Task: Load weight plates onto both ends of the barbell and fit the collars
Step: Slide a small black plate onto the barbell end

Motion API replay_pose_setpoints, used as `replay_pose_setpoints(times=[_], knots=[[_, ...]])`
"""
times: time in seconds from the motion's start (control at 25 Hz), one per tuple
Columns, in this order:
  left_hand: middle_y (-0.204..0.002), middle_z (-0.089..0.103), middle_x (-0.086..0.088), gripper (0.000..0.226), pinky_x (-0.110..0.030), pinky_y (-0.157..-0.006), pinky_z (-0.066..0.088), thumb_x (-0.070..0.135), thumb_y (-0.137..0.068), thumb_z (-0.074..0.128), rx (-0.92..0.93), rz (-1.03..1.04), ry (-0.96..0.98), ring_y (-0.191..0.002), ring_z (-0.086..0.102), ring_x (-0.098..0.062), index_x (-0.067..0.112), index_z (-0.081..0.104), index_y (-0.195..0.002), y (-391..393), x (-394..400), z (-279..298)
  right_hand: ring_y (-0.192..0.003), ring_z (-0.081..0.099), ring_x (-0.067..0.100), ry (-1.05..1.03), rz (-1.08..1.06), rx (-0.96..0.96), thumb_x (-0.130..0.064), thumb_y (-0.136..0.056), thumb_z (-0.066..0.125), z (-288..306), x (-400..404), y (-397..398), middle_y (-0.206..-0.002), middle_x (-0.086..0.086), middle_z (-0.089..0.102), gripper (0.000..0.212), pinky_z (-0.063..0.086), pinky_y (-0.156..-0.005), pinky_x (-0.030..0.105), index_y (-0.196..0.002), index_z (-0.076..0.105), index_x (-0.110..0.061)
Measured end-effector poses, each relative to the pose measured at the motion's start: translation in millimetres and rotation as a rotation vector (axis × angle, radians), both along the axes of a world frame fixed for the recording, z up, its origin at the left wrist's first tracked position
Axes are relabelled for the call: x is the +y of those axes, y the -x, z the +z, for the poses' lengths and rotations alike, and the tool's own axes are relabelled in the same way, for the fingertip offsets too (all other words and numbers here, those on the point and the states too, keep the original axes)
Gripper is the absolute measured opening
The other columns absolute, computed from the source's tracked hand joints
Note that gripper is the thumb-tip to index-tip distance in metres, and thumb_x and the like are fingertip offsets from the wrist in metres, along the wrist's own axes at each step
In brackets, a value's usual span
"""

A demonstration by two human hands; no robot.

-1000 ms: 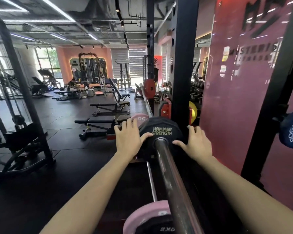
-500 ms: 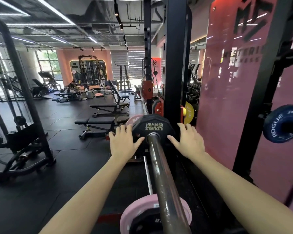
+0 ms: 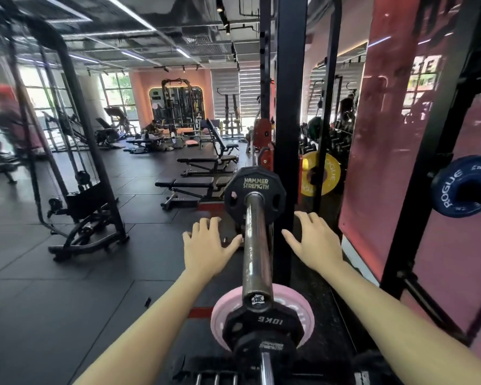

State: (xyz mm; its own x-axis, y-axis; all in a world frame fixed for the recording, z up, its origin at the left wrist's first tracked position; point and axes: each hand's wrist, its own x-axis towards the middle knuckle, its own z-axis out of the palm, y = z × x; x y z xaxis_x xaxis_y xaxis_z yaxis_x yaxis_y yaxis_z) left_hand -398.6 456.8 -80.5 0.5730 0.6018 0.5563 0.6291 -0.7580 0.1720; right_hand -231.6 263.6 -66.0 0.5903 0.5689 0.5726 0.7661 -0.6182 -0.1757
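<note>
The black plate point(image 3: 254, 194) on the barbell sleeve reads "HAMMER STRENGTH" in pale letters. A lower black plate point(image 3: 261, 322) shows "10KG" — upside down. The blue plate point(image 3: 461, 187) at right says "ROGUE"; the yellow plate point(image 3: 321, 173) too, reversed — faint.

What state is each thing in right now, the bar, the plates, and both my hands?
Hammer Strength plate: slid onto the barbell sleeve, no hand on it.
Barbell sleeve: bare between plate and end, no collar fitted.
Left hand: open, fingers spread, holding nothing.
Right hand: open, fingers spread, holding nothing.
Pink plate: below the bar's end, behind a black 10 kg plate.
Blue Rogue plate: hung on a rack peg.
</note>
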Motion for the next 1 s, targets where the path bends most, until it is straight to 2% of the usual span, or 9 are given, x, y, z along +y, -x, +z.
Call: replay_pose_setpoints(times=[0.16,0.4,0.52,0.72,1.0], knots=[[-0.127,0.052,-0.001,0.069,-0.043,-0.093,0.038,0.075,-0.087,0.040,0.004,0.019,-0.020,-0.118,0.048,-0.024,0.024,0.048,-0.134,33,-19,13,-0.107,0.055,0.022,-0.065,0.021,0.022,-0.056,-0.092,0.048,7,-19,34,-0.116,0.001,0.057,0.056,0.043,-0.067,0.030,-0.135,0.047,-0.020],[-0.121,0.055,-0.001,0.067,-0.043,-0.089,0.040,0.075,-0.087,0.039,-0.014,-0.029,-0.045,-0.113,0.051,-0.024,0.025,0.051,-0.130,83,-50,19,-0.111,0.054,0.021,-0.133,0.014,0.067,-0.053,-0.093,0.049,20,-51,95,-0.116,-0.001,0.058,0.052,0.049,-0.079,0.036,-0.134,0.047,-0.022],[-0.118,0.057,-0.001,0.065,-0.042,-0.087,0.041,0.075,-0.086,0.040,-0.037,-0.056,-0.062,-0.110,0.052,-0.025,0.025,0.053,-0.126,127,-61,17,-0.112,0.054,0.020,-0.157,0.003,0.092,-0.050,-0.093,0.049,18,-62,148,-0.116,-0.002,0.058,0.049,0.049,-0.080,0.036,-0.134,0.047,-0.023],[-0.115,0.059,-0.003,0.064,-0.042,-0.084,0.041,0.073,-0.085,0.044,-0.056,-0.103,-0.065,-0.107,0.054,-0.026,0.023,0.056,-0.123,198,-81,9,-0.107,0.056,0.024,-0.110,-0.012,0.097,-0.040,-0.092,0.053,8,-84,232,-0.111,0.002,0.058,0.042,0.049,-0.078,0.038,-0.130,0.048,-0.021],[-0.118,0.057,-0.002,0.068,-0.043,-0.089,0.043,0.074,-0.085,0.038,-0.066,-0.193,-0.018,-0.111,0.053,-0.025,0.023,0.053,-0.127,242,-117,11,-0.111,0.055,0.023,-0.040,-0.076,0.067,-0.046,-0.091,0.052,17,-128,297,-0.118,0.002,0.058,0.049,0.049,-0.081,0.037,-0.134,0.048,-0.022]])
